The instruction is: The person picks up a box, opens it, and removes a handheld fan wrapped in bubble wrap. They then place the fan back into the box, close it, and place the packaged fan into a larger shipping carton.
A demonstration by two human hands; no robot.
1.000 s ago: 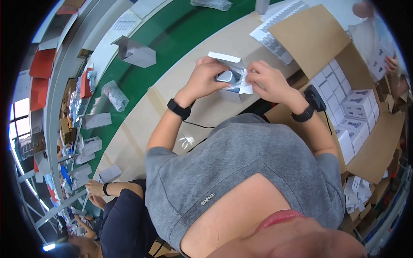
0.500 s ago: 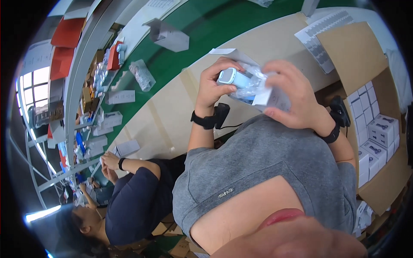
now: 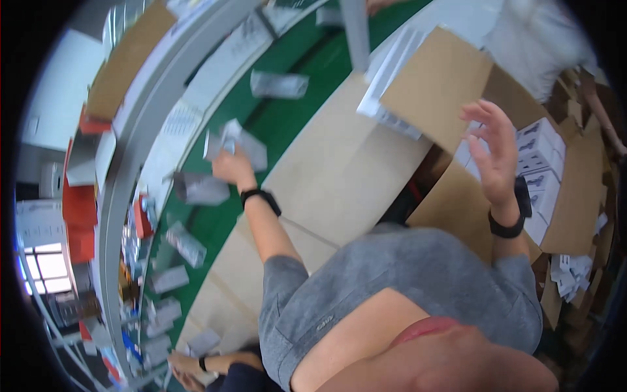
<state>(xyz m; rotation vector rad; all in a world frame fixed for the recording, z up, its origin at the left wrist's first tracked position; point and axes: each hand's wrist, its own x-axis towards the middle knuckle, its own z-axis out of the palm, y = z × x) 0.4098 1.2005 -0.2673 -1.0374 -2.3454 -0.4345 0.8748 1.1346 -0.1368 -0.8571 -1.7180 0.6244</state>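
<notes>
My left hand (image 3: 234, 167) is stretched out over the green conveyor belt (image 3: 320, 68), its fingers closed on a small white carton (image 3: 248, 145) with raised flaps. Motion blur smears the carton, and what is inside cannot be made out. My right hand (image 3: 493, 157) is raised with nothing in it, its fingers apart and slightly bent. It hovers before a large open cardboard box (image 3: 437, 88), which holds rows of white cartons with printed pictures (image 3: 541, 147).
More white cartons (image 3: 279, 85) and a clear plastic-wrapped item (image 3: 185, 244) lie along the belt. A beige table (image 3: 333, 157) borders it. A grey metal post (image 3: 354, 36) rises beyond. Co-workers' arms show at lower left (image 3: 222, 361) and far right (image 3: 604, 117).
My hands have parted; the light blue device in its plastic wrap is no longer visible. My left hand has reached out to the belt, my right hand has lifted away empty. The view has turned.
</notes>
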